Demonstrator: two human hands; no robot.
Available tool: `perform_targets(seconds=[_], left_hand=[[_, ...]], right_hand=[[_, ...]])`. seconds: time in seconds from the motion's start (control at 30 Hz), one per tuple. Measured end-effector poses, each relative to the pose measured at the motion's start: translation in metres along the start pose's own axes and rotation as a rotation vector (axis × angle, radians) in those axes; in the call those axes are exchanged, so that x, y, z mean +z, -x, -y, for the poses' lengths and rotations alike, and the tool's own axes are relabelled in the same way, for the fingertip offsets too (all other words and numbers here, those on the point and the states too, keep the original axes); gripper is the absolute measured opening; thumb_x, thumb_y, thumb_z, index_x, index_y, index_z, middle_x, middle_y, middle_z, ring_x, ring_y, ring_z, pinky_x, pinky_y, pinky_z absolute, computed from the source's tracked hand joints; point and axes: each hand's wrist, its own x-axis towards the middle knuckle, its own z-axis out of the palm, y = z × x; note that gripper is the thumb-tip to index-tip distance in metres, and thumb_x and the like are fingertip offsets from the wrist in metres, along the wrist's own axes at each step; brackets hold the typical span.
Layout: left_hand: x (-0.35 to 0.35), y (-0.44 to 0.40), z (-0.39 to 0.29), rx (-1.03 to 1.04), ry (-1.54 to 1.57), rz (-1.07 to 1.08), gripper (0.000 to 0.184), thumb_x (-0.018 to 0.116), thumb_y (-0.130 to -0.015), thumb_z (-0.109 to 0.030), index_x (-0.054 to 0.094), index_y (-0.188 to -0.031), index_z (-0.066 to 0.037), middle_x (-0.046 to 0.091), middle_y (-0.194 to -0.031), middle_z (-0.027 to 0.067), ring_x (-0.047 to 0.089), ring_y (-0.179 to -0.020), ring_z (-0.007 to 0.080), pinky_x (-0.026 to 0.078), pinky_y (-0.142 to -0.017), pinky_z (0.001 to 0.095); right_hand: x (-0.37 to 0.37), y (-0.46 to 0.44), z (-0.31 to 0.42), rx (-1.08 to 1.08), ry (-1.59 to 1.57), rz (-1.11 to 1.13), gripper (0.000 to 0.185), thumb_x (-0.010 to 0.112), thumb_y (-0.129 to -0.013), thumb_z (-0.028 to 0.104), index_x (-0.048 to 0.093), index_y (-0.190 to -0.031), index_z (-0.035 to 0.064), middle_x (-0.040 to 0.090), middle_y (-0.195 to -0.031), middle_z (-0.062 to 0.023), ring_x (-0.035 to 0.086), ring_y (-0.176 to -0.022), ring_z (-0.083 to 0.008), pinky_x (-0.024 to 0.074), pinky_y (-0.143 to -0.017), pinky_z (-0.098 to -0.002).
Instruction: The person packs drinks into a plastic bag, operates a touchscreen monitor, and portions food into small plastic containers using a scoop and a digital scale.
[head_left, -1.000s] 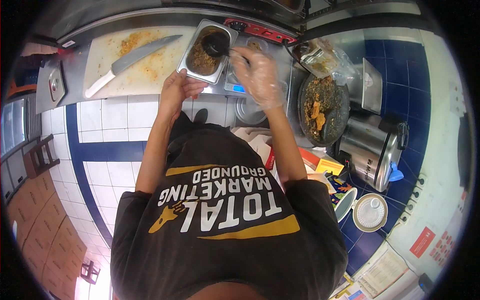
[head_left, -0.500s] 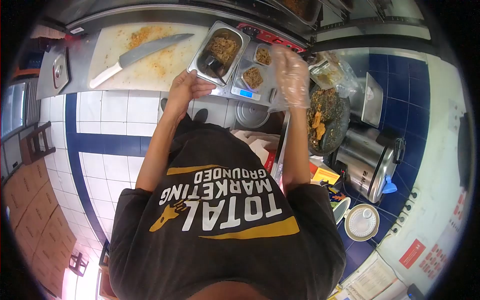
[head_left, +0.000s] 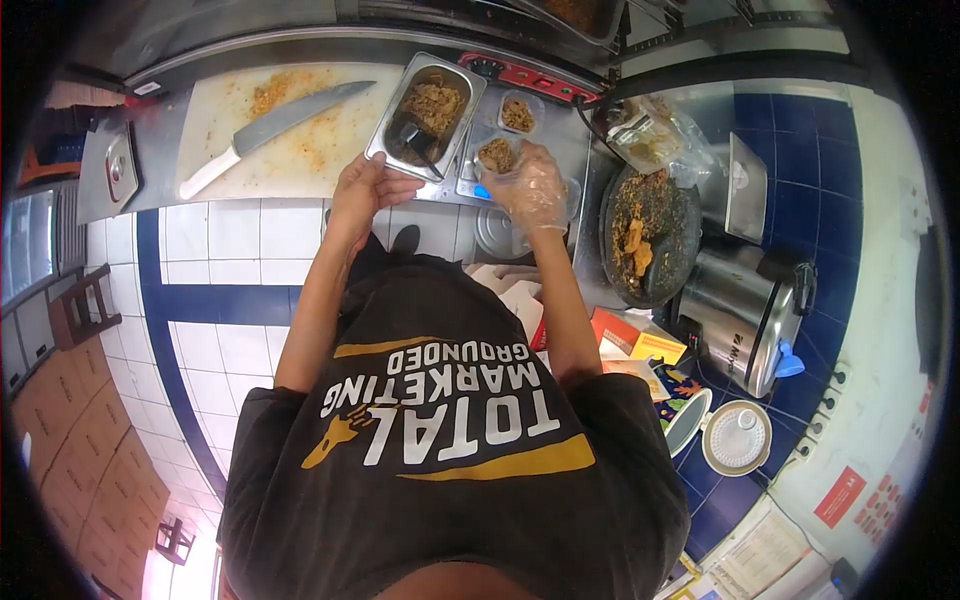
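Note:
My left hand (head_left: 366,196) grips the near left corner of a deep metal food pan (head_left: 378,128), thumb at its rim and fingers stretched below. Inside the pan lie brown shredded food (head_left: 434,106) and a black scoop (head_left: 413,138). In a clear plastic glove, my right hand (head_left: 532,192) is closed around the side of a small clear plastic cup (head_left: 497,155) filled with the same brown food. That cup is at a digital scale (head_left: 466,178) with a blue display; whether it rests on the plate is hidden. A second filled cup (head_left: 518,114) stands just behind.
A large knife (head_left: 290,122) lies on a white cutting board (head_left: 345,135) to the left. On the right are a stone mortar (head_left: 675,235) with ground spices, a plastic bag (head_left: 665,135) and a steel rice cooker (head_left: 735,315). A metal lid (head_left: 121,165) sits far left.
My gloved right hand has come left and down from beside the scale to the cup and taken hold of it. My left hand stays at the pan.

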Motion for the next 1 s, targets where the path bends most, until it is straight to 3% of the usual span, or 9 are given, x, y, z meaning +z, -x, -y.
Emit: perform_targets(seconds=[0.23, 0.4, 0.43, 0.5, 0.6, 0.67, 0.73, 0.83, 1.0], left_hand=[[0.008, 0.001, -0.007, -0.016, 0.008, -0.047, 0.032, 0.049, -0.107, -0.026, 0.05, -0.111, 0.005, 0.067, -0.106, 0.0268, 0.071, -0.1, 0.0359, 0.059, -0.088, 0.0436], [-0.031, -0.028, 0.002, -0.048, -0.076, 0.134, 0.045, 0.038, -0.108, -0.021, 0.039, -0.136, 0.014, 0.059, -0.127, 0.0317, 0.06, -0.123, 0.0419, 0.053, -0.104, 0.0482], [-0.03, -0.032, -0.005, -0.04, -0.342, 0.184, 0.044, 0.034, -0.109, -0.02, 0.041, -0.137, 0.013, 0.051, -0.139, 0.0326, 0.052, -0.132, 0.0428, 0.044, -0.113, 0.0511], [-0.008, -0.026, -0.016, -0.172, -0.091, 0.008, 0.045, 0.033, -0.109, -0.02, 0.043, -0.138, 0.013, 0.043, -0.147, 0.0334, 0.043, -0.141, 0.0403, 0.032, -0.122, 0.0514], [-0.032, -0.055, -0.02, -0.276, 0.05, 0.069, 0.043, 0.041, -0.108, -0.02, 0.044, -0.132, 0.015, 0.047, -0.142, 0.0326, 0.044, -0.139, 0.0407, 0.035, -0.121, 0.0492], [-0.039, -0.07, -0.018, -0.257, 0.027, 0.071, 0.041, 0.046, -0.107, -0.018, 0.044, -0.129, 0.017, 0.047, -0.14, 0.0321, 0.046, -0.137, 0.0397, 0.038, -0.12, 0.0482], [-0.042, -0.065, -0.022, -0.228, -0.06, 0.205, 0.04, 0.047, -0.107, -0.016, 0.042, -0.129, 0.016, 0.047, -0.14, 0.0313, 0.048, -0.134, 0.0395, 0.04, -0.119, 0.0486], [-0.054, -0.087, -0.018, -0.184, -0.018, 0.163, 0.042, 0.046, -0.107, -0.017, 0.039, -0.131, 0.018, 0.048, -0.136, 0.0284, 0.049, -0.132, 0.0395, 0.043, -0.117, 0.049], [-0.036, -0.084, -0.01, -0.098, -0.002, 0.127, 0.04, 0.046, -0.107, -0.014, 0.04, -0.134, 0.014, 0.048, -0.136, 0.028, 0.05, -0.131, 0.0375, 0.046, -0.115, 0.0469]], right_hand=[[-0.012, 0.037, -0.004, 0.037, -0.184, -0.295, 0.075, 0.083, -0.066, 0.041, 0.062, -0.119, -0.0081, 0.065, -0.113, -0.0264, 0.063, -0.109, -0.0386, 0.0504, -0.097, -0.0463], [-0.036, 0.121, 0.011, 0.422, -0.228, -0.435, 0.074, 0.081, -0.066, 0.042, 0.062, -0.121, -0.0049, 0.065, -0.116, -0.0246, 0.063, -0.108, -0.0396, 0.049, -0.099, -0.0479], [-0.049, 0.15, 0.016, 0.479, -0.236, -0.476, 0.074, 0.081, -0.066, 0.042, 0.062, -0.122, -0.0032, 0.065, -0.117, -0.0245, 0.063, -0.109, -0.0401, 0.0489, -0.099, -0.0478], [-0.053, 0.216, 0.024, 0.617, -0.264, -0.575, 0.073, 0.081, -0.068, 0.043, 0.061, -0.125, 0.0016, 0.065, -0.118, -0.0234, 0.062, -0.112, -0.04, 0.0493, -0.1, -0.0462], [-0.07, 0.32, 0.048, 0.941, -0.249, -0.811, 0.065, 0.08, -0.071, 0.04, 0.063, -0.123, 0.0036, 0.065, -0.118, -0.0218, 0.062, -0.114, -0.0394, 0.0488, -0.101, -0.0451], [-0.1, 0.381, 0.05, 1.304, -0.234, -0.67, 0.039, 0.075, -0.079, 0.034, 0.069, -0.104, 0.004, 0.069, -0.101, -0.0193, 0.067, -0.097, -0.0378, 0.054, -0.085, -0.0448], [-0.099, 0.464, 0.043, 1.706, -0.128, -0.675, 0.047, 0.075, -0.079, 0.041, 0.068, -0.103, 0.0014, 0.068, -0.09, -0.0232, 0.068, -0.088, -0.0403, 0.0548, -0.08, -0.0473], [-0.069, 0.551, 0.017, 1.921, 0.13, -0.797, 0.065, 0.077, -0.074, 0.048, 0.067, -0.112, -0.0039, 0.07, -0.102, -0.0274, 0.067, -0.102, -0.0414, 0.0548, -0.088, -0.0476], [-0.011, 0.616, -0.064, 1.889, -0.076, -0.597, 0.069, 0.076, -0.072, 0.05, 0.066, -0.112, -0.0047, 0.068, -0.111, -0.0292, 0.065, -0.107, -0.042, 0.0534, -0.093, -0.0473]])
